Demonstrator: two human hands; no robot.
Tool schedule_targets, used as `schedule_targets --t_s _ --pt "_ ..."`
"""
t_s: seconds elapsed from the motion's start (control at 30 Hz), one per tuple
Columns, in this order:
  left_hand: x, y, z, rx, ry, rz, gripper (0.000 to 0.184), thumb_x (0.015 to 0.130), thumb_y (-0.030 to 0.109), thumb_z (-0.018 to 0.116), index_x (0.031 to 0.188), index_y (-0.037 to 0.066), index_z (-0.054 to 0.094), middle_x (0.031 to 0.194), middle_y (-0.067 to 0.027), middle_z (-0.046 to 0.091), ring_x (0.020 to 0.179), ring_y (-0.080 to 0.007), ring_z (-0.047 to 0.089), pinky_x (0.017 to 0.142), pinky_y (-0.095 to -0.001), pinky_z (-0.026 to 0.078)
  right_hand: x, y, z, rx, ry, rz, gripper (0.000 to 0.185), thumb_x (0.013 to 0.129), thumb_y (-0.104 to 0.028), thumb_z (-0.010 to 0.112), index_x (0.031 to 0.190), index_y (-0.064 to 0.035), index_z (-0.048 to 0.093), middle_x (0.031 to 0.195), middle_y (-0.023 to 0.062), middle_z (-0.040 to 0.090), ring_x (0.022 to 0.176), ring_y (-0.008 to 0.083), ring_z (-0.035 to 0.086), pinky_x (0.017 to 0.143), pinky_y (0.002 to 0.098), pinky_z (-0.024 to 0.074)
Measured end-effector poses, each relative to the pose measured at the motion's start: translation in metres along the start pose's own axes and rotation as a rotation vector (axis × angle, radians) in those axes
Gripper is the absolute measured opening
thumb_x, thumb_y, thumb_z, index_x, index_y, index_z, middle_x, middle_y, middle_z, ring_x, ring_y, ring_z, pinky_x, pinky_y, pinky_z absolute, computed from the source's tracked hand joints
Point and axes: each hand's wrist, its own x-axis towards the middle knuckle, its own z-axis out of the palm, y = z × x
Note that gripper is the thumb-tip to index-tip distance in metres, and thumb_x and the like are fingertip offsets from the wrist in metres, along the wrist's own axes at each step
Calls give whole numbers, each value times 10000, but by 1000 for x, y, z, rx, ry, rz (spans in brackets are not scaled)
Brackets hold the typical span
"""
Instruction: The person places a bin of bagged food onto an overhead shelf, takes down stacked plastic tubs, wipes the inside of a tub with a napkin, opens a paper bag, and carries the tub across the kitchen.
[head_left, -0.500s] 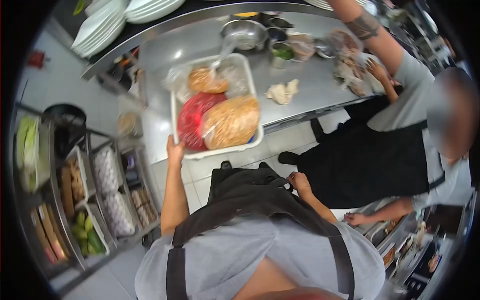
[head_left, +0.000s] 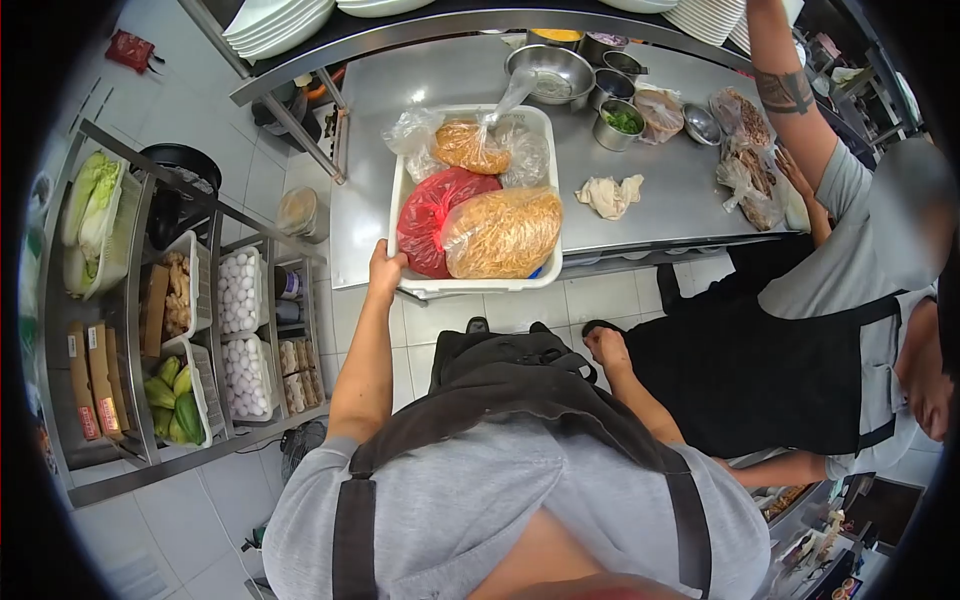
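A white plastic tub (head_left: 480, 287) rests on the steel counter, its near end reaching past the front edge. My left hand (head_left: 388, 268) is closed on its near left corner. Inside lie a large clear bag of orange-yellow shreds (head_left: 505, 235), a red plastic bag (head_left: 440, 218) and a smaller knotted clear bag of orange food (head_left: 470, 147). My right hand (head_left: 606, 348) is low beside my black apron (head_left: 510, 385), near a dark strap. Its fingers are curled; whether they hold anything is hidden.
A crumpled cloth (head_left: 610, 197), a steel bowl (head_left: 552, 75) and a pot of chopped greens (head_left: 620, 122) sit on the counter (head_left: 655, 180). A co-worker in a black apron (head_left: 745, 360) stands close at right. Shelves with egg baskets (head_left: 243, 290) are at left.
My view has swung, so the tub and counter appear further right. My left hand stays on the tub. The co-worker's lower arm has shifted, and another person's hand shows at far right.
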Motion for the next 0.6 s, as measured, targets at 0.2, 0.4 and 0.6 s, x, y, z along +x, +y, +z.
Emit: schedule_targets --t_s 0.2,0.4,0.6 --pt "-12 21 3 44 15 -74 863 667 73 576 1417 -123 198 1240 -245 530 1084 -273 552 951 -309 407 -27 25 4 89 -67 196 216 778 -254 676 859 -55 704 897 190 673 913 364 634 840 433 497" --pt "8 -11 2 45 82 -38 826 660 93 583 1389 -132 267 1302 -273 485 1167 -310 514 974 -314 397 -75 57 9 -6 -76 268 232 777 -247 655 879 -45 708 910 188 673 917 359 638 849 425 498" --pt "15 -19 -1 25 48 -46 822 663 92 583 1389 -131 268 1364 -283 428 1251 -321 451 1026 -316 352 -78 60 18 -12 -99 323 244 776 -261 669 890 -49 709 918 190 671 930 359 633 856 431 494"
